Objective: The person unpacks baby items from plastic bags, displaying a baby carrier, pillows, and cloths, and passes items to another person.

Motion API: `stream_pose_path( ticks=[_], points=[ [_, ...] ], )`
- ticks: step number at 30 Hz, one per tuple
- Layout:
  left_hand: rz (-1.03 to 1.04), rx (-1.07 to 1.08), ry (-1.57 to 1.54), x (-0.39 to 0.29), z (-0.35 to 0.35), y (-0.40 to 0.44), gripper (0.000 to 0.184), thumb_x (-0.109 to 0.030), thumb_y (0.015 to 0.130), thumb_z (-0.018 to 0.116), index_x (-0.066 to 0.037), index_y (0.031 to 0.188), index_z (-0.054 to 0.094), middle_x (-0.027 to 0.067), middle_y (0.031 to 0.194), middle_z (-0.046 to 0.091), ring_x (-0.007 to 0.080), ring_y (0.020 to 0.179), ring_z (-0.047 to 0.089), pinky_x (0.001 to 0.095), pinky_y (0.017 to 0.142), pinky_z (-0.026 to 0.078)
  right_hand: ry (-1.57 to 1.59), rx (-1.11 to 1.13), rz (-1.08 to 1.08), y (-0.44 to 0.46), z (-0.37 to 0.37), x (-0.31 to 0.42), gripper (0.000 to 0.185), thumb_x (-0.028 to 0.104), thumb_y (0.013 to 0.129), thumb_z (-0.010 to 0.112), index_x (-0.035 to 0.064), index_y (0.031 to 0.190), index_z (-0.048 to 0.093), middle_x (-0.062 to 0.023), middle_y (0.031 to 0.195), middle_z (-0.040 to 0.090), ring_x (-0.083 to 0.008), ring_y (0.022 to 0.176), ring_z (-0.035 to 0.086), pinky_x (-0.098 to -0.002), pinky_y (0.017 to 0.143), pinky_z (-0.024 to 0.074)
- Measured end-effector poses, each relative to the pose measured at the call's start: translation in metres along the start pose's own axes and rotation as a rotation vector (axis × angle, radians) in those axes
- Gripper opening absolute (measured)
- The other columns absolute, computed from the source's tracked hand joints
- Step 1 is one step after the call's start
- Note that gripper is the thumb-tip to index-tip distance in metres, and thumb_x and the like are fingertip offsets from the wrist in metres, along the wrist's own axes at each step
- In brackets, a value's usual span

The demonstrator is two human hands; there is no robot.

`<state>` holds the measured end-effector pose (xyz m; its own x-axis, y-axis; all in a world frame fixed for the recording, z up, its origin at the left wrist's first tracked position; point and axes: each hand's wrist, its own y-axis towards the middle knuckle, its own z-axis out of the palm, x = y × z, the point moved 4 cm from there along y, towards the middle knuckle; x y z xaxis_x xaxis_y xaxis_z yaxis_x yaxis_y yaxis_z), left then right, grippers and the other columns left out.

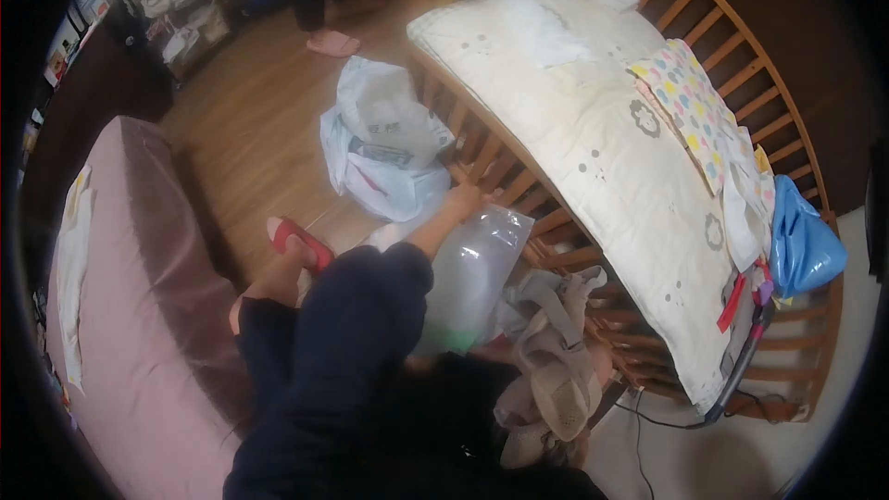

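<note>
My left hand (pixel 466 199) reaches out from a dark sleeve to the crib's side rail, its fingers closed at the top corner of a clear plastic bag (pixel 477 255). The bag hangs below it, with a green patch at its bottom. Just beyond the hand, white plastic bags (pixel 384 139) lie bunched on the floor against the crib. Beige mesh fabric with straps (pixel 556 370) lies bundled at my right side. Some skin shows behind this bundle, but the fingers of my right hand cannot be made out.
The wooden crib (pixel 546 208) holds a cream quilt (pixel 593 139), a dotted cloth (pixel 690 111) and a blue bag (pixel 806 236). A pink-covered bed or sofa (pixel 139 315) stands left. Another person's leg and pink slipper (pixel 333 43) show beyond. Cables (pixel 639 412) trail below right.
</note>
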<state>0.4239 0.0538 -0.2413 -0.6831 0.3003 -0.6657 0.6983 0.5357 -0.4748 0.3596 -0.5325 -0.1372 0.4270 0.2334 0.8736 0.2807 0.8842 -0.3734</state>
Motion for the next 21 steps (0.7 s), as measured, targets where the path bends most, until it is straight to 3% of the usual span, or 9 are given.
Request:
stream_pose_path(
  ticks=[2, 5, 7, 10, 12, 15, 17, 19, 21],
  points=[
    [0.115, -0.356, 0.099, 0.012, -0.013, -0.011, 0.026, -0.024, 0.083, 0.060, 0.000, 0.091, 0.067, 0.0211, 0.086, 0.065, 0.0403, 0.077, 0.064, 0.0454, 0.072, 0.052, 0.004, 0.037, 0.027, 0.099, 0.021, 0.066, 0.082, 0.005, 0.068, 0.066, 0.0037, 0.142, 0.029, -0.0121, 0.129, 0.045, -0.0222, 0.119, 0.044, -0.0324, 0.100, 0.0348],
    [0.412, -0.491, -0.002, 0.011, -0.043, -0.060, 0.032, -0.027, 0.085, 0.059, 0.002, 0.073, 0.062, 0.0207, 0.068, 0.063, 0.0341, 0.064, 0.063, 0.0416, 0.064, 0.050, 0.012, 0.098, 0.047, 0.058, -0.017, 0.055, 0.082, 0.005, 0.068, 0.066, 0.0037, 0.142, 0.029, -0.0120, 0.130, 0.045, -0.0221, 0.120, 0.044, -0.0324, 0.100, 0.0345],
    [0.417, -0.557, 0.011, -0.007, -0.072, -0.125, 0.020, -0.015, 0.075, 0.064, 0.002, 0.064, 0.060, 0.0189, 0.061, 0.059, 0.0341, 0.059, 0.060, 0.0404, 0.061, 0.049, 0.016, 0.145, 0.049, -0.003, -0.044, 0.018, 0.082, 0.005, 0.068, 0.066, 0.0037, 0.142, 0.029, -0.0120, 0.130, 0.045, -0.0221, 0.120, 0.044, -0.0324, 0.100, 0.0344],
    [0.337, -0.457, 0.053, -0.036, -0.106, -0.222, 0.016, -0.010, 0.068, 0.065, 0.002, 0.078, 0.064, 0.0223, 0.076, 0.063, 0.0404, 0.073, 0.061, 0.0458, 0.069, 0.050, 0.016, 0.213, 0.050, 0.019, -0.026, 0.032, 0.082, 0.005, 0.068, 0.066, 0.0037, 0.142, 0.029, -0.0119, 0.130, 0.045, -0.0220, 0.120, 0.044, -0.0324, 0.101, 0.0341],
    [0.570, -0.527, 0.092, -0.048, -0.114, -0.267, 0.010, -0.003, 0.066, 0.066, 0.002, 0.072, 0.061, 0.0179, 0.069, 0.061, 0.0336, 0.066, 0.061, 0.0401, 0.062, 0.048, 0.011, 0.255, 0.059, 0.048, -0.006, 0.062, 0.082, 0.005, 0.068, 0.067, 0.0037, 0.141, 0.029, -0.0118, 0.130, 0.045, -0.0220, 0.120, 0.044, -0.0324, 0.101, 0.0339],
    [0.697, -0.685, 0.268, -0.071, -0.129, -0.317, 0.015, 0.001, 0.066, 0.062, 0.004, 0.081, 0.062, 0.0187, 0.079, 0.061, 0.0350, 0.074, 0.061, 0.0403, 0.065, 0.048, 0.006, 0.316, 0.067, 0.122, 0.054, 0.129, 0.082, 0.005, 0.068, 0.067, 0.0037, 0.141, 0.030, -0.0118, 0.130, 0.045, -0.0219, 0.120, 0.043, -0.0323, 0.101, 0.0337],
    [0.604, -0.611, 0.404, -0.073, -0.142, -0.337, 0.021, 0.002, 0.066, 0.061, 0.004, 0.087, 0.062, 0.0193, 0.083, 0.061, 0.0358, 0.078, 0.061, 0.0407, 0.067, 0.049, -0.006, 0.350, 0.066, 0.196, 0.139, 0.186, 0.082, 0.005, 0.068, 0.067, 0.0037, 0.141, 0.030, -0.0117, 0.130, 0.045, -0.0218, 0.120, 0.043, -0.0323, 0.101, 0.0335],
    [0.441, -0.603, 0.561, -0.085, -0.156, -0.363, 0.034, 0.005, 0.066, 0.058, 0.003, 0.099, 0.061, 0.0180, 0.096, 0.060, 0.0363, 0.083, 0.060, 0.0412, 0.070, 0.049, -0.119, 0.366, -0.036, 0.188, 0.149, 0.189, 0.083, 0.007, 0.068, 0.072, 0.0032, 0.140, 0.033, -0.0105, 0.132, 0.044, -0.0210, 0.123, 0.041, -0.0316, 0.103, 0.0300],
    [0.574, -0.652, 0.486, -0.100, -0.162, -0.388, 0.035, 0.005, 0.066, 0.058, 0.002, 0.101, 0.062, 0.0166, 0.098, 0.060, 0.0358, 0.084, 0.060, 0.0412, 0.071, 0.049, -0.208, 0.376, -0.056, 0.178, 0.156, 0.183, 0.083, 0.008, 0.068, 0.074, 0.0035, 0.140, 0.033, -0.0103, 0.133, 0.043, -0.0211, 0.123, 0.041, -0.0314, 0.104, 0.0289]
  ],
)
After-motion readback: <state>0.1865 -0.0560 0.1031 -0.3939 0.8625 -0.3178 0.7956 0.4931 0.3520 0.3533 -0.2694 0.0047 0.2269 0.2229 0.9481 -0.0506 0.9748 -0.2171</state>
